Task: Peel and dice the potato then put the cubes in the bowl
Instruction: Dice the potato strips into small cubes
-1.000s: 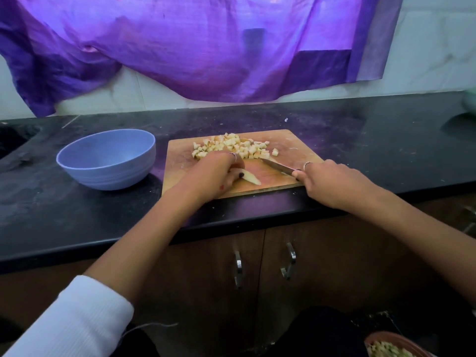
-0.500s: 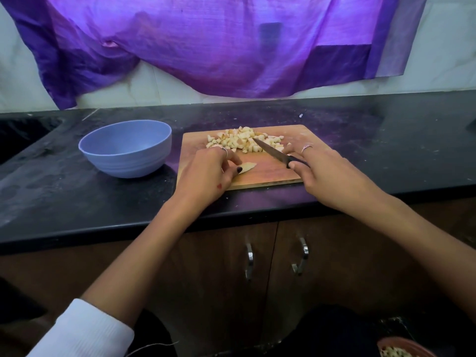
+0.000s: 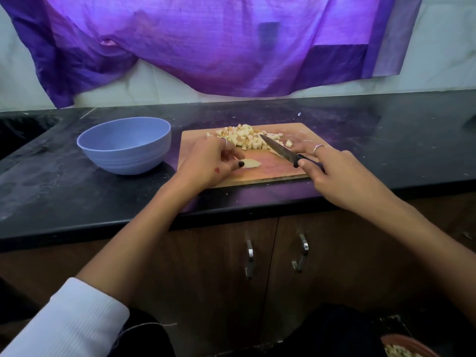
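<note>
- Fingers (image 3: 233,164) of my left hand (image 3: 208,166) were curled down onto the last potato piece (image 3: 251,163), thumb tip pressing its left end against the cutting board (image 3: 283,171).
- My right hand (image 3: 342,176) was wrapped around the dark handle of the knife (image 3: 283,152), thumb on the handle's near side; the blade was raised clear of the piece, tip over the edge of the pile.
- That potato piece lay near the board's front edge, a flat pale sliver. Its long axis ran left to right, with the tapered end pointing right toward the knife.
- Procedure, as I judged it: set the blade across the long axis, work from the free right end toward the thumb, and draw the thumb back ahead of each cut. Keep the fingertips tucked.
- Farther back on the board sat the diced cubes (image 3: 247,139) in a loose heap, not yet moved.
- Left of the board, the blue bowl (image 3: 123,150) stood upright on the black counter (image 3: 77,191); I could see no cubes in it.
- Beyond, a purple cloth (image 3: 219,47) hung on the wall.
</note>
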Motion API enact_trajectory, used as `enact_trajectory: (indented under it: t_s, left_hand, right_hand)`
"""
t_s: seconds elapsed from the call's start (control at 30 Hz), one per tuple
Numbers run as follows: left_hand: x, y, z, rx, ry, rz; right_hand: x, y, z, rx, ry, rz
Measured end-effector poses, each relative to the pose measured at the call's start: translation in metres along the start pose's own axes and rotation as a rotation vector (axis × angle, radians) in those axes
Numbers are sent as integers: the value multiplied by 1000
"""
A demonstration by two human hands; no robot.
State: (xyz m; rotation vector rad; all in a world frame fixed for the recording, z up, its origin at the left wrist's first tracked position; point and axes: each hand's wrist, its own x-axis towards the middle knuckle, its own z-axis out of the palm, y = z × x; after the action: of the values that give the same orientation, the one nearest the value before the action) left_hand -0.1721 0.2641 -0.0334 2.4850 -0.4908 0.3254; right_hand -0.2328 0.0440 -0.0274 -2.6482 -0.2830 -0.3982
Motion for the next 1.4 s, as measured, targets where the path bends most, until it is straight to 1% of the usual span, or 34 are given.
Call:
enact_trajectory:
  t_s: [0.07,0.17,0.23,0.3,0.37,0.47,0.53,0.6,0.67,0.77,0.93,1.2,1.4]
  left_hand:
    - [4,-1,-6,-41,-45,13]
    - [12,1,-17,-80,-169,36]
    - [19,2,-19,-11,-235,57]
    - [24,1,-15,95,-257,73]
    - [22,-3,-6,165,-181,67]
    - [7,-4,3,116,8,7]
    - [-9,-2,10,104,84,-16]
    - [-23,1,15,165,136,-12]
    - [-31,4,19,247,148,-31]
    - [-37,11,25,324,162,-72]
    - [-38,16,33,338,167,-136]
    - [-36,11,36,291,147,-115]
    - [-36,9,35,276,119,-99]
  right_hand:
    - [-4,2,-1,4,12,13]
    - [-6,4,0,-18,9,28]
    - [-6,5,1,10,2,14]
    - [-5,7,4,14,-34,3]
    - [-5,7,6,14,-55,-2]
    - [-7,2,2,27,-53,-18]
    - [-6,-2,0,16,-77,-39]
    - [-6,-9,-2,20,-99,-81]
    - [-8,-16,0,25,-128,-111]
    - [-10,-26,4,-34,-191,-83]
    - [-5,-33,6,-122,-205,-40]
    - [6,-36,8,-147,-234,-46]
    - [12,-41,5,-153,-221,-68]
